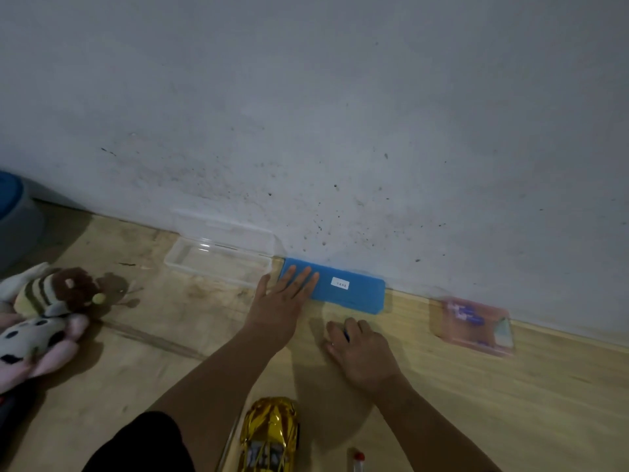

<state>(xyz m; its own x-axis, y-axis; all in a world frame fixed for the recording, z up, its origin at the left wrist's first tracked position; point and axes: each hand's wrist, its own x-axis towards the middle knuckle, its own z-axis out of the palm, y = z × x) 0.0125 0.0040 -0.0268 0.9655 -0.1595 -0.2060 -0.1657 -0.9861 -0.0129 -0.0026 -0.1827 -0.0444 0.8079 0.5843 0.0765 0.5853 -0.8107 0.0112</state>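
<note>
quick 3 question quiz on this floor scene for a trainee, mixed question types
1. Which hand lies flat on the blue case?
2. True or false: the clear case to the left of it is open.
3. What lies on the floor between the forearms? A a ball, B a gold toy car, C a book.

Key
1. The left hand; the right hand curls over a small blue thing.
2. True.
3. B.
</note>
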